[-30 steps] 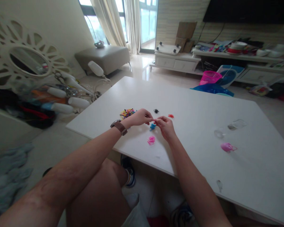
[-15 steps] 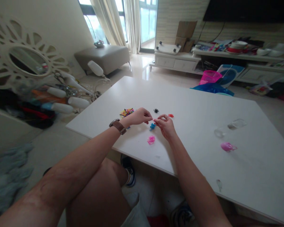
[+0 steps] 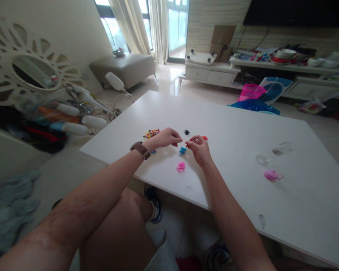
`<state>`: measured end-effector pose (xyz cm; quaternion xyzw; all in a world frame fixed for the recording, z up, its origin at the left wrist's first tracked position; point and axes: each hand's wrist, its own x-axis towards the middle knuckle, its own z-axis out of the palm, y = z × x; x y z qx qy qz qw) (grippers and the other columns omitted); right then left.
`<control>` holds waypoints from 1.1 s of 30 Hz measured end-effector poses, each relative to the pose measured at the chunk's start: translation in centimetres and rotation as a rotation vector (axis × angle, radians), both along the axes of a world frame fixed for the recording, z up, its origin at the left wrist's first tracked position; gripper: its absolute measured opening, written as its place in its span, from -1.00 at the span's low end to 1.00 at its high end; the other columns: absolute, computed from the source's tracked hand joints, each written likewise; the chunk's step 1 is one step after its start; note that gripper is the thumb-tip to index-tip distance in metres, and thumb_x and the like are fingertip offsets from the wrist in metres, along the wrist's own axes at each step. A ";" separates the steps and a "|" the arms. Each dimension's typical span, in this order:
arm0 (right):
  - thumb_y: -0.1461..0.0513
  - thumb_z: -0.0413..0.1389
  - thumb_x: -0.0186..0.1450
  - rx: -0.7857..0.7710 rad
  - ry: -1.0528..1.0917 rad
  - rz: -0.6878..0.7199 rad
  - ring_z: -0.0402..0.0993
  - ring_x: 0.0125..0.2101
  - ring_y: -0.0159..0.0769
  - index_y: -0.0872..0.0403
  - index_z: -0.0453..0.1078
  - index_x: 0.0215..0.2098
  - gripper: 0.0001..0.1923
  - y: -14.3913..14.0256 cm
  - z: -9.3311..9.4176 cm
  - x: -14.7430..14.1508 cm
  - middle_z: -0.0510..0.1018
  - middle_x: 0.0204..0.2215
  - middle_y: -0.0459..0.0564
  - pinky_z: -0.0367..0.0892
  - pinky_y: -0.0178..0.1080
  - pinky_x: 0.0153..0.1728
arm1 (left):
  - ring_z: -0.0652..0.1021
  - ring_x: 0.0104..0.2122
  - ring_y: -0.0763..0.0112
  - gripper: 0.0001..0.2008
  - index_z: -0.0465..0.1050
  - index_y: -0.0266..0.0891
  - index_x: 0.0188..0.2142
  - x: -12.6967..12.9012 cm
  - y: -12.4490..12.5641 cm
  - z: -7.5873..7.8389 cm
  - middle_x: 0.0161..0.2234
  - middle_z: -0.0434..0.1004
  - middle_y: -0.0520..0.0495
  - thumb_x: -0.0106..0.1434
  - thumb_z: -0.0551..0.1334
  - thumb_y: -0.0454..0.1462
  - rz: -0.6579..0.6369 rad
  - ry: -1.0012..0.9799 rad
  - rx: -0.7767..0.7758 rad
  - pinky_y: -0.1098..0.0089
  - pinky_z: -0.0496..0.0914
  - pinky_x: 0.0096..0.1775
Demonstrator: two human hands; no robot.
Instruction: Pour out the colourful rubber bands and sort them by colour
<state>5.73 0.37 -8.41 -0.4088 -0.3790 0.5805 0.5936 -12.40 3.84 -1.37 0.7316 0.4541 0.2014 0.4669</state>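
My left hand [image 3: 165,138] and my right hand [image 3: 199,149] meet over the white table [image 3: 228,124], each pinching one end of a small pink rubber band [image 3: 184,142] stretched between the fingertips. Just below them lie a little blue pile of bands [image 3: 182,151] and a pink pile [image 3: 180,166]. A black pile [image 3: 186,132] sits just beyond the hands, and a red pile [image 3: 205,137] peeks out past my right fingers. A mixed multicoloured heap [image 3: 151,133] lies left of my left hand. A brown watch [image 3: 141,149] is on my left wrist.
A clear plastic container [image 3: 274,153] and a pink lid-like item [image 3: 271,175] lie on the table's right side. My knee [image 3: 121,233] is below the near edge. Floor clutter, white bottles [image 3: 81,124] and a round mirror [image 3: 31,75] stand left; a TV shelf [image 3: 271,67] is at the back.
My hands have drawn slightly apart, stretching the pink band between them. The right hand has shifted a little right and up. The piles on the table have stayed put.
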 end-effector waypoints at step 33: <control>0.22 0.34 0.01 -0.013 0.044 0.056 0.52 -0.41 -0.37 0.05 0.48 -0.40 -0.81 -0.2 0.3 0.1 0.60 -0.42 -0.09 0.46 -0.27 -0.26 | 0.53 -0.49 0.48 -0.82 0.61 -0.39 -0.36 0.1 -0.1 -0.1 -0.51 0.59 -0.11 0.20 0.30 -0.26 0.006 -0.042 -0.019 0.48 0.38 -0.38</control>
